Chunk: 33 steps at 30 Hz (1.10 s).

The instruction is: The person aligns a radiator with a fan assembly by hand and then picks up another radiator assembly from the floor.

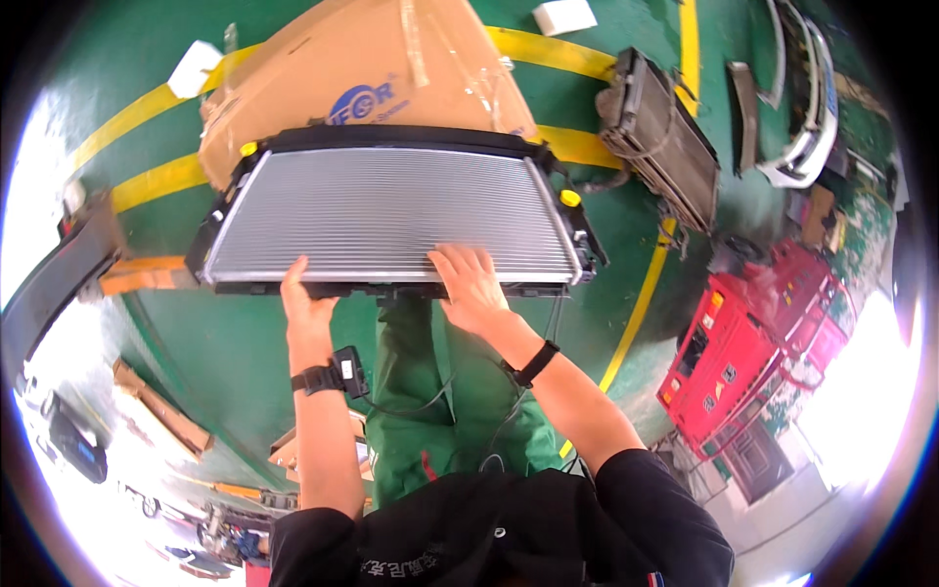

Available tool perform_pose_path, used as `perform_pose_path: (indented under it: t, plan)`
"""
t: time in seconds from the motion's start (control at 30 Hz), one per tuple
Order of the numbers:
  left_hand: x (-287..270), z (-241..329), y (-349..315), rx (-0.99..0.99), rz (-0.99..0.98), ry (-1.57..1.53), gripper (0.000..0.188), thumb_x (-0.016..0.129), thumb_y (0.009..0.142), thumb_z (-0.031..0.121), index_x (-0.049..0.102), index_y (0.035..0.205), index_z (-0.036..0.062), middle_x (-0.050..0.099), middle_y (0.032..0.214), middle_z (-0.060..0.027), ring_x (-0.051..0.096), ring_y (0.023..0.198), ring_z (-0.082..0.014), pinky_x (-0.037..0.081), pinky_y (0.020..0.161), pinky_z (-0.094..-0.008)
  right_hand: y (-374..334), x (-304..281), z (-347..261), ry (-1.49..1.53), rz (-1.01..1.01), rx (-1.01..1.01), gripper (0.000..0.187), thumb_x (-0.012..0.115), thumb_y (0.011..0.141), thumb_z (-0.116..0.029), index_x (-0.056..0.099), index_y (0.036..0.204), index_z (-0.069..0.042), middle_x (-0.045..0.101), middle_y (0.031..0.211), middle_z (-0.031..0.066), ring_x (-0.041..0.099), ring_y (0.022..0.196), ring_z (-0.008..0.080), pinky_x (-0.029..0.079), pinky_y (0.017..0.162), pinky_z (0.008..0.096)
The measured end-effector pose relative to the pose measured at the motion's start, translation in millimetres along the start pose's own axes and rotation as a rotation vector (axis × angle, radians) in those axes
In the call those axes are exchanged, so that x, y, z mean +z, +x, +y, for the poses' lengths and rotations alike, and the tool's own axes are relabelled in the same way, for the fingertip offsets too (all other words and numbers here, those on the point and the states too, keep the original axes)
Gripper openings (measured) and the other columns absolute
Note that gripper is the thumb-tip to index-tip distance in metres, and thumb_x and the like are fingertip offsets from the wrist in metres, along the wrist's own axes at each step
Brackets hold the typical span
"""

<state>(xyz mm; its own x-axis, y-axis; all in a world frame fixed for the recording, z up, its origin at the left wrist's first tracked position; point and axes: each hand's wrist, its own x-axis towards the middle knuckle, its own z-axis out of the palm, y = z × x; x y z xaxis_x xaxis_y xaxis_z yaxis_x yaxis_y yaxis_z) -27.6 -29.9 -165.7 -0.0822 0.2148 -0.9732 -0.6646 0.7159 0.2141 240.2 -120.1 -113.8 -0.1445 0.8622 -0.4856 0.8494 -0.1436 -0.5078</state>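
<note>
A car radiator (391, 210) with silver fins and black plastic edges lies in front of me, its long near edge toward my body. My left hand (308, 305) grips that near edge toward its left end, with a finger up against the metal rim. My right hand (469, 284) is on the same edge right of the middle, its fingers bent over onto the fins and slightly blurred. The right thumb is hidden. Yellow caps (569, 198) sit at the radiator's side corners.
Behind the radiator lies a large cardboard box (362, 59). A dirty old radiator (660, 137) rests on the green floor (626, 264) to the right, with a red machine (734, 342) farther right. White foam blocks (565, 17) lie at the back. Cables hang by my legs.
</note>
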Motion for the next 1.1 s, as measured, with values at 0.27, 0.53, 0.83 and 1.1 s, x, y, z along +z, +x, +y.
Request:
perform_pose_path:
  t: [0.27,0.53,0.83,1.1]
  plan:
    - [-1.5,6.6,8.6,-0.017,0.033,-0.062,0.051,0.069,0.085,0.021,0.048,0.128,0.0019,0.057,0.125,-0.0179,0.058,0.113,-0.0371,0.052,0.091,-0.0572,-46.5,-108.0,139.3,0.287,0.56,0.405,0.041,0.071,0.074,-0.001,0.064,0.114,-0.003,0.067,0.112,0.0164,0.065,0.104,0.0268,0.052,0.09,0.0343]
    - [31.2,3.1,-31.7,0.185,-0.107,0.131,0.049,0.067,0.086,0.015,0.048,0.129,-0.0002,0.054,0.128,-0.0187,0.052,0.121,-0.0358,0.046,0.102,-0.0552,-116.9,-201.0,255.3,1.253,0.953,0.95,0.015,0.064,0.09,-0.011,0.065,0.102,-0.003,0.067,0.092,0.0073,0.065,0.08,0.0162,0.056,0.071,0.0325]
    - [29.9,14.5,-8.9,0.037,0.016,0.121,0.05,0.068,0.088,0.018,0.048,0.13,0.0012,0.053,0.13,-0.0184,0.053,0.119,-0.0353,0.048,0.096,-0.0564,-150.4,-67.3,191.4,0.226,-0.161,0.54,0.045,0.069,0.085,-0.044,0.068,0.095,0.0,0.07,0.08,0.0141,0.068,0.079,0.03,0.053,0.075,0.037]
    - [46.4,14.4,-37.0,0.185,-0.081,0.313,0.052,0.067,0.091,0.024,0.046,0.132,0.0017,0.051,0.133,-0.0188,0.052,0.12,-0.0374,0.048,0.096,-0.0568,-149.8,-68.2,204.4,1.03,0.077,0.981,0.037,0.057,0.092,-0.029,0.059,0.119,-0.005,0.066,0.115,0.0111,0.064,0.1,0.0252,0.053,0.088,0.0401]
